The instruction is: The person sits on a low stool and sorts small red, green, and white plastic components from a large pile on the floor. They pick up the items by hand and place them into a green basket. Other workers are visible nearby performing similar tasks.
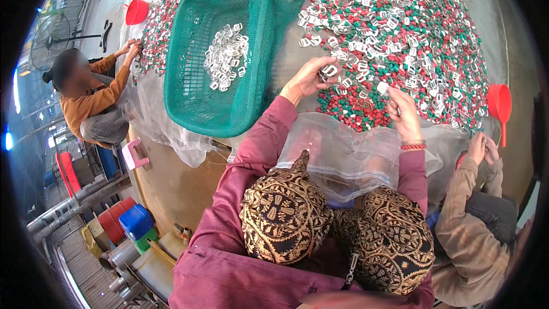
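Observation:
My left hand (pixel 313 80) curls around a few metal buckle-shaped pieces (pixel 329 71) at the near edge of a spread heap. My right hand (pixel 404 112) is raised over the heap's near edge, its fingers pinching a whitish buckle-shaped piece (pixel 382 87). The heap (pixel 423 28) mixes small red, green and white bits with many shiny metal pieces lying on top. Left of my left arm stands a green mesh-lined basket (pixel 260 51); a loose pile of metal buckle-shaped pieces (pixel 229 54) lies inside it.
Translucent netting (pixel 349 154) drapes over the near table edge and my lap. A red scoop (pixel 499 103) lies at right, a red dipper (pixel 136 11) at far left. One co-worker (pixel 94 91) sits left, another (pixel 474 240) close on my right. A pink stool (pixel 134 155) stands left.

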Available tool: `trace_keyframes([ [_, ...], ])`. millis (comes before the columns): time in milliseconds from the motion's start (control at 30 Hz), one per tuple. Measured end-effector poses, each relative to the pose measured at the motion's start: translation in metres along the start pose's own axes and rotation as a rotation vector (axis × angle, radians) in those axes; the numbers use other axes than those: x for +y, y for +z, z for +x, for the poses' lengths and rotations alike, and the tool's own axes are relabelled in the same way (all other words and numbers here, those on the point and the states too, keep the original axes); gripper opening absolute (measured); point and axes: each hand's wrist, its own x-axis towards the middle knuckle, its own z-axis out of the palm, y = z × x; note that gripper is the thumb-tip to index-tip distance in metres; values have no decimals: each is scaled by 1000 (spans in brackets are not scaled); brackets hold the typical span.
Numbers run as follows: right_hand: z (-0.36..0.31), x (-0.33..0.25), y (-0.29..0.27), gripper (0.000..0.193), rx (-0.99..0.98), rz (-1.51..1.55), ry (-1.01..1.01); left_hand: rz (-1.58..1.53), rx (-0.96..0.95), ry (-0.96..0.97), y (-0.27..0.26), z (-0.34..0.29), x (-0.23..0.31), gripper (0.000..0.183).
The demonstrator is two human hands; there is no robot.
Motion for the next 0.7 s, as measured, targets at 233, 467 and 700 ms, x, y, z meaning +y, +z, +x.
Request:
trace_keyframes([
  [233, -33, -23, 0, 30, -388, 290, -128, 11, -65, 92, 7, -6, 7, 12],
  [467, -33, -16, -11, 33, -455, 408, -237, 1757, 95, 338, -15, 5, -52, 27],
  [700, 33, 18, -20, 30, 225, -1138, -389, 1419, 228, 516, -5, 21, -34, 20],
])
